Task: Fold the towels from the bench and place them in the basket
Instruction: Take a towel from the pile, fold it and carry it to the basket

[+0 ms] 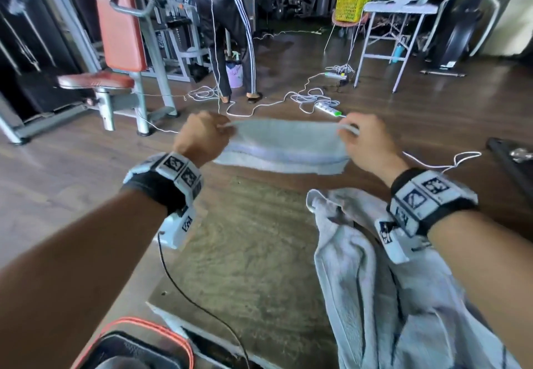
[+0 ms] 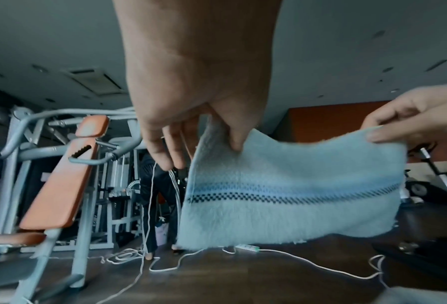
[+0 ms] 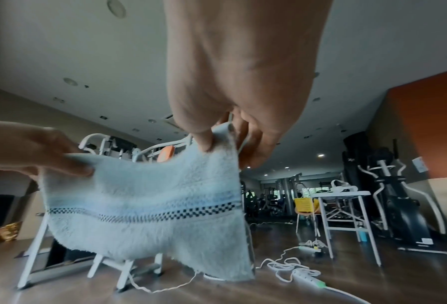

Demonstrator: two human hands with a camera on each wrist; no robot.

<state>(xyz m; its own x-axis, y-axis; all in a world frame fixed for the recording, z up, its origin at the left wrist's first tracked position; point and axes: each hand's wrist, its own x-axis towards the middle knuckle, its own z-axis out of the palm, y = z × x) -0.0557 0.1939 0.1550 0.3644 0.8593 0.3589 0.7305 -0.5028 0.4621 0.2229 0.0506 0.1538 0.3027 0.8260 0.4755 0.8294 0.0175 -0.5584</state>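
A small light-blue towel (image 1: 284, 145) with a dark checked stripe (image 2: 290, 197) hangs stretched in the air between my hands. My left hand (image 1: 206, 134) pinches its upper left corner, thumb in front (image 2: 234, 139). At the upper right corner my right hand (image 1: 364, 137) pinches it too (image 3: 209, 144). A second, crumpled pale towel (image 1: 375, 267) lies on the worn olive bench (image 1: 245, 247) below my right forearm. A yellow basket (image 1: 350, 7) stands on a chair far back at the right. The folded towel (image 3: 149, 207) hangs doubled.
An orange padded gym machine (image 1: 121, 39) stands at the left. A person in striped trousers (image 1: 230, 30) stands ahead among white cables and power strips (image 1: 328, 107) on the wooden floor. A white folding table (image 1: 398, 10) is beside the basket. An orange-rimmed bag (image 1: 138, 345) sits near me.
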